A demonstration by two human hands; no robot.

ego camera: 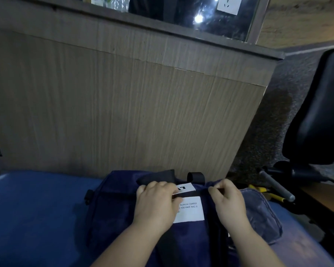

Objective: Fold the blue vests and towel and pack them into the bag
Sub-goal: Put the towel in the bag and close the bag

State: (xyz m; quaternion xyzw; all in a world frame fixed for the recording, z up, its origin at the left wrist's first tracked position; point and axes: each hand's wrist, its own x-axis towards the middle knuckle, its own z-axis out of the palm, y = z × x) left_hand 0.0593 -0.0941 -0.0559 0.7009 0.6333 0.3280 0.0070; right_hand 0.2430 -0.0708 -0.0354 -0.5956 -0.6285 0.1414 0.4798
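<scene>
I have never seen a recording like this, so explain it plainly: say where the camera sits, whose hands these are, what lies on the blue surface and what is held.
There is no machine here. A person wears one wide-angle camera on the head, looking forward and down, so the two bare arms show at the bottom edge. On the blue surface lies a navy bag with a white printed label. The left hand grips the bag's top edge, and the right hand pinches it further right; perhaps at a zip, too small to tell. A greyish-blue cloth lies beside the bag on its right. Behind stands a wooden panel.
</scene>
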